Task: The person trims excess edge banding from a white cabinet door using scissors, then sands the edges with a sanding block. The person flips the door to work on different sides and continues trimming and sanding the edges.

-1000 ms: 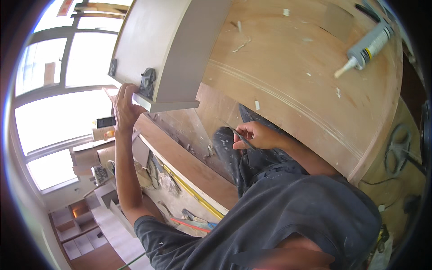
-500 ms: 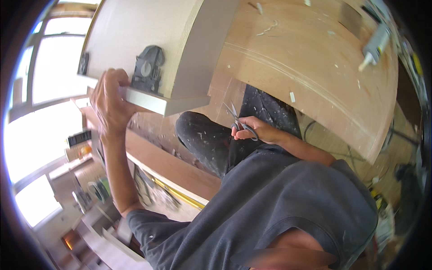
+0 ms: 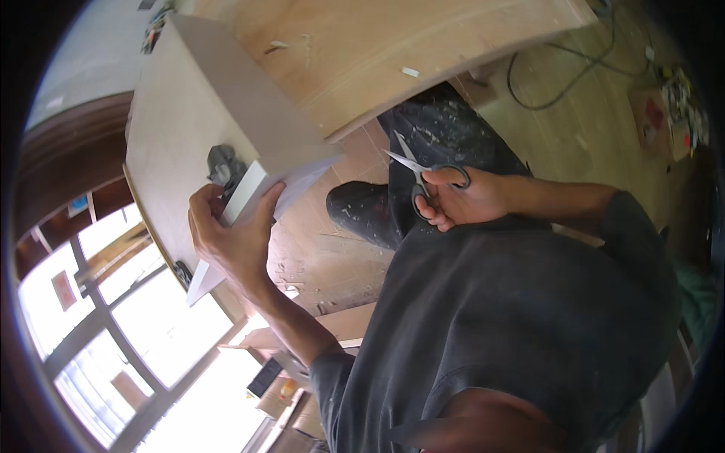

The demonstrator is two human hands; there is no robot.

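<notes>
My left hand (image 3: 236, 240) is closed around the edge of a white panel (image 3: 248, 193), thumb on one face and fingers on the other. That panel meets a pale board box (image 3: 177, 113) at its end. Beside my fingers a dark grey clamp-like fitting (image 3: 225, 167) sits on the box, partly covered by the hand; a second dark fitting (image 3: 182, 273) shows farther along the panel. In my right hand (image 3: 479, 202) is a pair of scissors (image 3: 412, 164) with dark handles, fingers through the loops. Its blades stand apart, pointing away from me, with nothing visible between them.
Ahead lies a large plywood sheet (image 3: 347, 68) with a few scraps on it. A dark cable (image 3: 555, 102) curls over the floor at the right, near a cluttered box (image 3: 649, 121). Bright windows (image 3: 166, 325) fill the lower left. My paint-flecked knees are under the sheet's near edge.
The view has swung round, so box and windows sit differently. My left hand now has its thumb over the panel's near face. The scissors remain in my right hand with blades spread wider.
</notes>
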